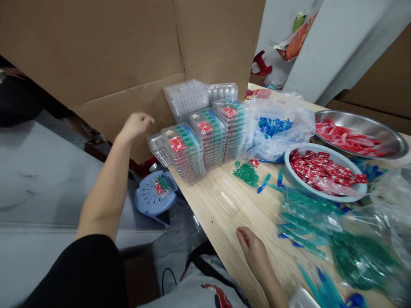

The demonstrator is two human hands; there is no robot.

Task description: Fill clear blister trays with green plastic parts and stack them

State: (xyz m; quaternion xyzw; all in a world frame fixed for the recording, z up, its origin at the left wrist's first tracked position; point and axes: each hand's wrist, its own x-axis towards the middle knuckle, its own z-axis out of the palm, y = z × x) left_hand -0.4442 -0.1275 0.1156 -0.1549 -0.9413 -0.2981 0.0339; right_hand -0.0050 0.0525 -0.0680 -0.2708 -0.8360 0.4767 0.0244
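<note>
The left hand (136,125) is stretched out past the left edge of the pale wooden table (224,205). Its fingers are curled in loosely and it holds nothing. It hangs in the air just beside the stacks of clear plastic packs filled with green, red and blue bits (195,143), which stand at the table's far left edge. The right hand (252,246) lies flat on the wood at the near edge, fingers loose, gripping nothing.

To do this well, I think the left hand should take one stack from the side and keep it straight, since the stacks are tall and lean a little. The right hand could steady the next stack.

Down on the grey floor sits a small blue plastic stool (154,196) with one pack on it. A big brown cardboard box (128,55) stands behind. On the table are a grey bowl of red packets (321,173), a shiny metal bowl of red sticks (356,134) and a clear bag of blue pieces (276,126).
</note>
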